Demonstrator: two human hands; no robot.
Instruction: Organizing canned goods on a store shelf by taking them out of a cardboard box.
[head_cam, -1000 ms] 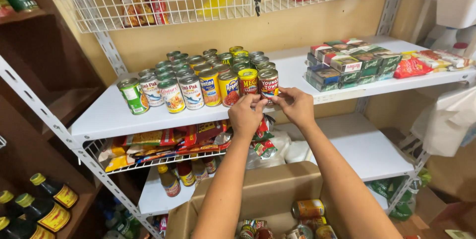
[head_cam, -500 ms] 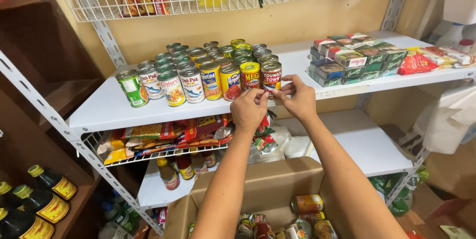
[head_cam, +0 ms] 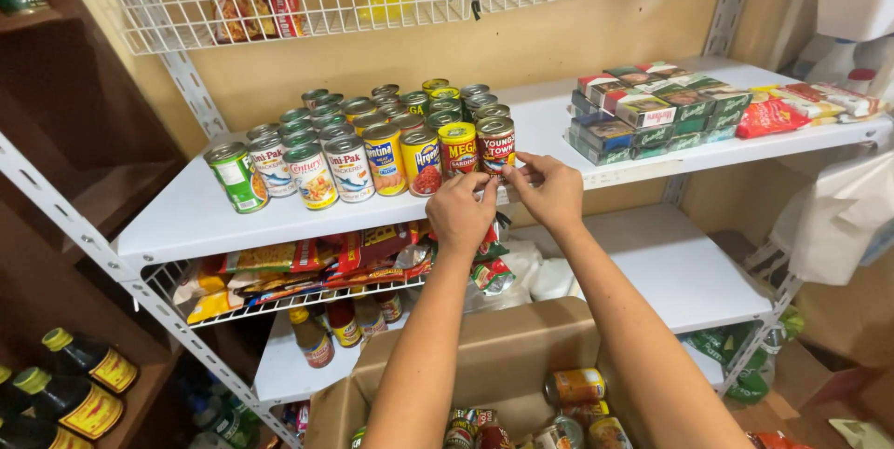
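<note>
1. The left hand [head_cam: 459, 211] and the right hand [head_cam: 549, 190] are raised side by side at the front edge of the white shelf [head_cam: 186, 216].
2. Both sets of fingertips meet at the base of the red can [head_cam: 495, 146], the last one on the right of the front row, and pinch it from either side.
3. The red can stands upright on the shelf, touching the yellow can [head_cam: 457, 149] on its left.
4. More cans [head_cam: 372, 118] fill the rows behind.
5. Flat tins [head_cam: 652, 114] are stacked further right on the same shelf.
6. Below, an open cardboard box [head_cam: 503, 356] holds loose cans.
7. Snack packets [head_cam: 298, 267] lie on the wire rack under the shelf.
</note>
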